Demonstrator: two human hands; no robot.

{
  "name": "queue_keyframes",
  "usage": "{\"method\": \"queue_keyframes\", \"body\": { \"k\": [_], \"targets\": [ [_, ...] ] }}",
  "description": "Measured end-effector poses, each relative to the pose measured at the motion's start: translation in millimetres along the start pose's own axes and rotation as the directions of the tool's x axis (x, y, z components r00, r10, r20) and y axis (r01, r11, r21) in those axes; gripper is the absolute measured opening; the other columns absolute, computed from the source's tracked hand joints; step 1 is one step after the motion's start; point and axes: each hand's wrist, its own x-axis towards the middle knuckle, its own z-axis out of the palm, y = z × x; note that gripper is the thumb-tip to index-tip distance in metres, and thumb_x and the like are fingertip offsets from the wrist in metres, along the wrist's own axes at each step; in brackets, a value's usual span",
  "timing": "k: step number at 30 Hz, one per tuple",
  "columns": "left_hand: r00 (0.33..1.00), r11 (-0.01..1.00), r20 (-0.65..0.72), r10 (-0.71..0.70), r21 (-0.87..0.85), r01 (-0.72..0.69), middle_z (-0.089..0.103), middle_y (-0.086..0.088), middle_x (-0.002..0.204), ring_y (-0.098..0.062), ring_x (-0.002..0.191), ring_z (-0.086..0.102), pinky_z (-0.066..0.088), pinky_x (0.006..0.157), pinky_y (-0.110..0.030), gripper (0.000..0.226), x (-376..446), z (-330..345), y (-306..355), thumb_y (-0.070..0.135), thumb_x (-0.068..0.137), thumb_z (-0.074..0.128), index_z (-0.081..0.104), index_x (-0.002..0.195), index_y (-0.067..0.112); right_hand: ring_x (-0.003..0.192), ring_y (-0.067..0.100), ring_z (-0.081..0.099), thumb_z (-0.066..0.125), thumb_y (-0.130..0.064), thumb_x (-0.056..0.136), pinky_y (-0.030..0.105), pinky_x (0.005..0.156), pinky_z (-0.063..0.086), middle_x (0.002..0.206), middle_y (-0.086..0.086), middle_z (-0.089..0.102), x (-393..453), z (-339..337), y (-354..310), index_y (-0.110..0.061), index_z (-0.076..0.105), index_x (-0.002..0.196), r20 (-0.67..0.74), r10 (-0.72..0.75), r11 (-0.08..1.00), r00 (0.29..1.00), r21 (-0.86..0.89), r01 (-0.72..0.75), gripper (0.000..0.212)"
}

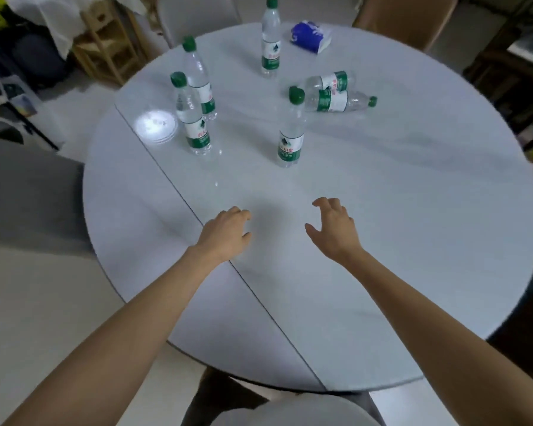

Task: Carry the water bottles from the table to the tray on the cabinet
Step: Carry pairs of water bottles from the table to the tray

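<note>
Several clear water bottles with green caps and green labels are on the round white table (382, 241). One stands nearest me (291, 130), two stand together at the left (191, 115) (197, 76), and one stands at the far side (270, 41). Two more lie on their sides at the right (340, 101) (328, 81). My left hand (225, 232) and my right hand (333, 229) hover over the table's near middle, both empty with fingers loosely curled and apart. Neither the tray nor the cabinet is in view.
A blue and white tissue pack (310, 36) lies at the table's far edge. A bright light reflection (156, 126) shows left of the bottles. A wooden stool (105, 41) stands beyond the table at left, a chair back (406, 16) at far right, dark shelving (511, 72) further right.
</note>
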Motion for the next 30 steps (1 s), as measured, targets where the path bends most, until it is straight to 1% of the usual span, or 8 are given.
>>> {"method": "queue_keyframes", "body": {
  "k": [8, 13, 15, 19, 22, 25, 27, 30],
  "targets": [
    [0.987, 0.989, 0.071, 0.145, -0.027, -0.144, 0.050, -0.003, 0.135, -0.024, 0.123, 0.049, 0.045, 0.094, -0.040, 0.041, 73.6, -41.9, -71.1, 0.028, 0.094, 0.053, 0.049, 0.134, 0.018, 0.115, 0.031, 0.053, 0.064, -0.026, 0.088, 0.047, 0.103, 0.040, 0.136, 0.011, 0.044, 55.3, 21.4, -64.7, -0.012, 0.040, 0.134, -0.081, 0.256, 0.930, 0.963, 0.291, -0.223, 0.054],
    [0.987, 0.986, 0.063, 0.147, -0.087, -0.142, 0.051, -0.003, 0.135, -0.024, 0.123, 0.051, 0.045, 0.094, -0.039, 0.041, 114.0, -49.5, -84.8, 0.027, 0.094, 0.055, 0.050, 0.134, 0.018, 0.122, 0.029, 0.048, 0.074, -0.030, 0.079, 0.042, 0.103, 0.040, 0.139, 0.010, 0.040, 117.3, 14.8, -73.5, -0.016, 0.034, 0.139, -0.164, 0.352, 0.862, 0.921, 0.441, -0.251, 0.074],
    [0.990, 0.987, 0.060, 0.125, -0.105, -0.118, 0.051, -0.002, 0.135, -0.024, 0.122, 0.051, 0.044, 0.093, -0.038, 0.041, 129.3, -50.1, -91.2, 0.027, 0.094, 0.054, 0.050, 0.134, 0.018, 0.124, 0.023, 0.046, 0.077, -0.029, 0.077, 0.032, 0.095, 0.041, 0.141, 0.009, 0.038, 147.8, 9.9, -77.2, -0.017, 0.029, 0.142, -0.156, 0.389, 0.801, 0.908, 0.545, -0.250, 0.082],
    [0.991, 0.986, 0.075, 0.108, -0.137, -0.097, 0.053, -0.003, 0.133, -0.024, 0.120, 0.052, 0.044, 0.091, -0.038, 0.040, 146.6, -46.2, -104.7, 0.028, 0.094, 0.055, 0.050, 0.132, 0.016, 0.111, 0.016, 0.049, 0.084, -0.022, 0.069, 0.019, 0.078, 0.044, 0.133, 0.006, 0.044, 201.8, 9.2, -83.2, -0.017, 0.028, 0.141, -0.155, 0.441, 0.621, 0.884, 0.763, -0.177, 0.091],
    [0.996, 0.967, 0.045, 0.077, -0.246, -0.064, 0.056, -0.004, 0.128, -0.024, 0.120, 0.054, 0.046, 0.094, -0.039, 0.041, 156.2, -34.5, -127.4, 0.025, 0.092, 0.059, 0.050, 0.131, 0.013, 0.101, 0.017, 0.060, 0.086, -0.024, 0.064, 0.035, 0.091, 0.053, 0.109, -0.003, 0.060, 228.7, 18.3, -88.3, -0.015, 0.043, 0.126, -0.183, 0.509, 0.522, 0.841, 0.842, -0.132, 0.076],
    [0.982, 0.788, -0.129, -0.139, -0.614, 0.031, 0.053, -0.006, 0.129, -0.023, 0.118, 0.052, 0.045, 0.099, -0.040, 0.057, 163.0, -25.1, -146.1, 0.020, 0.087, 0.068, 0.041, 0.137, 0.012, 0.088, 0.007, 0.063, 0.086, -0.028, 0.065, 0.035, 0.091, 0.052, 0.092, -0.014, 0.063, 241.6, 26.6, -93.0, -0.019, 0.050, 0.108, -0.216, 0.506, 0.515, 0.835, 0.852, -0.092, 0.057],
    [0.899, 0.582, -0.215, -0.381, -0.812, 0.052, 0.045, -0.003, 0.134, -0.019, 0.119, 0.047, 0.044, 0.099, -0.036, 0.073, 173.1, -30.4, -150.8, 0.020, 0.082, 0.074, 0.033, 0.142, 0.014, 0.089, 0.006, 0.064, 0.087, -0.027, 0.065, 0.032, 0.089, 0.052, 0.094, -0.012, 0.064, 248.0, 31.5, -95.9, -0.023, 0.051, 0.105, -0.216, 0.460, 0.518, 0.861, 0.853, -0.062, 0.053],
    [0.800, 0.322, -0.176, -0.574, -0.946, 0.023, 0.032, -0.002, 0.148, -0.016, 0.131, 0.038, 0.041, 0.103, -0.029, 0.097, 199.3, -45.0, -155.1, 0.027, 0.076, 0.080, 0.018, 0.150, 0.020, 0.095, 0.014, 0.068, 0.086, -0.035, 0.060, 0.040, 0.093, 0.054, 0.097, -0.005, 0.069, 254.0, 39.5, -103.2, -0.029, 0.056, 0.099, -0.221, 0.399, 0.537, 0.890, 0.843, -0.032, 0.050]
  ]
}}
